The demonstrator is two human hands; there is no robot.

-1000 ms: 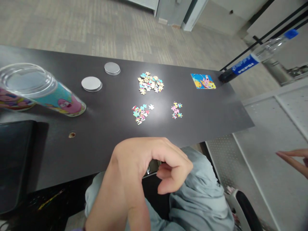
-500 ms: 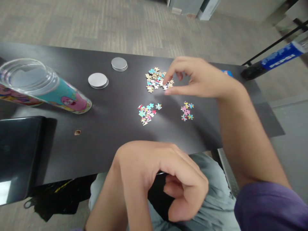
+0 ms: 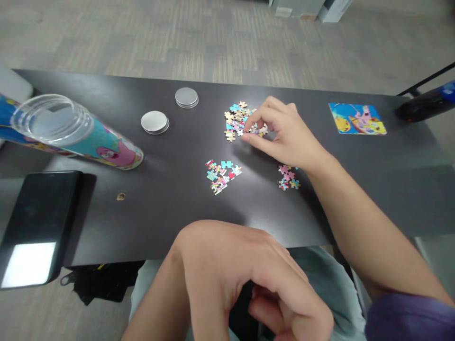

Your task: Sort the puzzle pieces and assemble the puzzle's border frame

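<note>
The right hand [image 3: 280,130] reaches over a dark table [image 3: 170,189] to a heaped pile [image 3: 235,118] of jigsaw pieces at the far side, its thumb and forefinger tips close together at the pile's near edge; whether a piece is pinched between them cannot be told. The left hand [image 3: 245,265] hangs curled at the near edge, well apart from the pieces, with nothing visible in it, though its fingertips are partly hidden. Nearer than the pile lie two small clusters, a left cluster [image 3: 222,180] and a right cluster [image 3: 287,174], the latter partly covered by the right wrist. Because the pieces are small and heaped, a pinch could drag up neighbours or spill the heap. A lowered right wrist might brush the right cluster out of place, and a careless sweep by the left hand could disturb the left cluster. No writing can be read: the card [image 3: 357,119] at far right and the tube [image 3: 119,151] at left show bright cartoon pictures, and the bottle [image 3: 421,109], cut off at the right, shows only a bit of blue label.
</note>
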